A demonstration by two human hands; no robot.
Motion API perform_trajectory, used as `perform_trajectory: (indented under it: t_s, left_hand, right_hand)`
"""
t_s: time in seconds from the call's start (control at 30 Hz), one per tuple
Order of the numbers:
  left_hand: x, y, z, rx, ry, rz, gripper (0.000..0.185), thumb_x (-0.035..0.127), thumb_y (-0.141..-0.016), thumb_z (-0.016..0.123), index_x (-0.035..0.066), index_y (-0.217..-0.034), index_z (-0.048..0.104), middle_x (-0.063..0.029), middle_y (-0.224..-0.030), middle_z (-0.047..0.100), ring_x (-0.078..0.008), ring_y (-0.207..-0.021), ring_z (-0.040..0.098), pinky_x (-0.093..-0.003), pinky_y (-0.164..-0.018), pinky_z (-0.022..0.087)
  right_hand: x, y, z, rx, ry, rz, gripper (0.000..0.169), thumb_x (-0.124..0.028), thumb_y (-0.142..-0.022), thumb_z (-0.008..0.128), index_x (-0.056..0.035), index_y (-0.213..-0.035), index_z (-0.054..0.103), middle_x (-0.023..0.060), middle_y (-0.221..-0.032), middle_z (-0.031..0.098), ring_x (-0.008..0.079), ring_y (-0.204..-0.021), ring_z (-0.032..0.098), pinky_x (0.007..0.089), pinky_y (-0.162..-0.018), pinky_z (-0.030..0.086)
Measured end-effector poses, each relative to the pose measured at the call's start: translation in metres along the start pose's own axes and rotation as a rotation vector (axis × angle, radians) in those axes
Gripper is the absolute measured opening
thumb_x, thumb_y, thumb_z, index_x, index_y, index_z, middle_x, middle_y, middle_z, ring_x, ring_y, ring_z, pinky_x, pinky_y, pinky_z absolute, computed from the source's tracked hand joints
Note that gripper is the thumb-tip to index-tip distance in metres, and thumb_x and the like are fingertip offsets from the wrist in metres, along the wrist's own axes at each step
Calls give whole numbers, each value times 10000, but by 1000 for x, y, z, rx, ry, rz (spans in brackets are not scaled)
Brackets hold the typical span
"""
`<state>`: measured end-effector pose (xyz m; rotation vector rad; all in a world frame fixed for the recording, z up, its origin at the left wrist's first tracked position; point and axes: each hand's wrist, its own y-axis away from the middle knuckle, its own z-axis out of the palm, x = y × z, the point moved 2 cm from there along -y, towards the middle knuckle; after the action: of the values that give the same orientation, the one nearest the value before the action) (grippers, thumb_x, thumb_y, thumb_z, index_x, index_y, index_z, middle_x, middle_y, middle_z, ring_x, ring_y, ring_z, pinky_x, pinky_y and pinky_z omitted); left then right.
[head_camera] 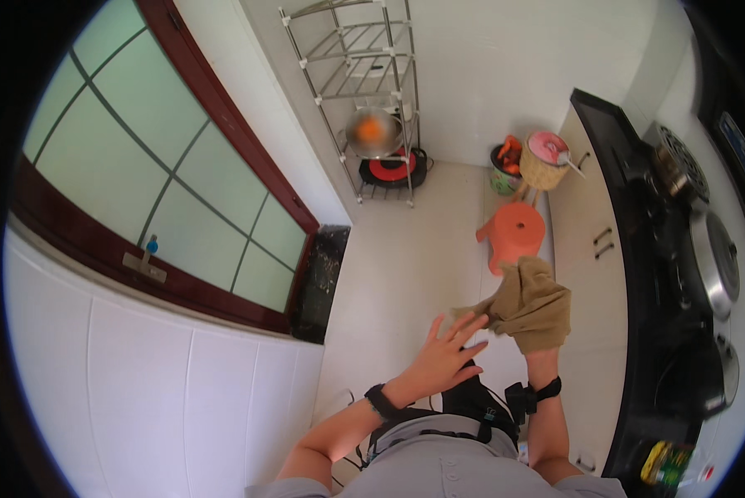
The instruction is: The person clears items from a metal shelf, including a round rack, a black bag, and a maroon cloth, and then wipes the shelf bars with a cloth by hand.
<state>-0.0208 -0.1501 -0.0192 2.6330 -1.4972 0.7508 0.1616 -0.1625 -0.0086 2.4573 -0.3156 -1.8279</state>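
A crumpled brown cloth [528, 305] covers my right hand [542, 361], and only the wrist end of the hand shows below it. The cloth is held up in front of me at the right, over the floor; the fingers inside it are hidden. My left hand [450, 358] is just to the left, palm down with its fingers spread apart. Its fingertips are close to a loose corner of the cloth, and whether they touch it I cannot tell. Both wrists wear black straps, and the right one carries a small black device [520, 398].
An orange plastic stool [515, 230] stands beyond the cloth, beside a woven basket [543, 168] and a small bin [504, 177]. Along the right runs a black countertop [646, 348] with a lidded pan [711, 261]. A metal rack [372, 96] stands ahead; a framed glass door [167, 168] is at left.
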Motion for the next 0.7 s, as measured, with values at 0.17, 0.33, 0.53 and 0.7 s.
perform_trajectory:
  t_s: [0.17, 0.33, 0.53, 0.7]
  left_hand:
    - [-57, -115, -49, 70, -40, 31, 645, 385, -820, 545, 127, -1360, 304, -75, -1426, 255, -275, -1304, 244, -558, -993, 210]
    - [-139, -172, -63, 16, -42, -55, 667, 358, -798, 585, 95, -1348, 314, -69, -1425, 257, -264, -1300, 254, -540, -1008, 213]
    - [-270, -214, -92, 59, 56, -153, 564, 285, -782, 618, 84, -1269, 416, -112, -1387, 313, -274, -1218, 366, -482, -988, 273]
    - [-390, -261, -147, 313, 213, -263, 408, 149, -767, 631, 81, -1154, 522, -139, -1309, 401, -289, -1107, 466, -380, -935, 364]
  right_hand:
    - [65, -133, 28, -411, -1531, -326, 473, -400, -940, 282, -128, -1324, 318, 70, -1351, 366, 221, -1235, 364, 384, -1038, 295]
    - [24, -256, 24, -312, -1244, -69, 442, -345, -958, 257, -99, -1322, 311, 85, -1348, 372, 223, -1225, 374, 371, -1041, 295]
    - [-18, -404, 19, -318, -668, -284, 404, -261, -946, 334, -85, -1310, 324, 87, -1322, 399, 232, -1197, 401, 358, -994, 357]
    - [-134, -489, 19, 91, 377, -271, 300, -239, -905, 439, -66, -1145, 486, 105, -1167, 513, 249, -1063, 493, 365, -878, 423]
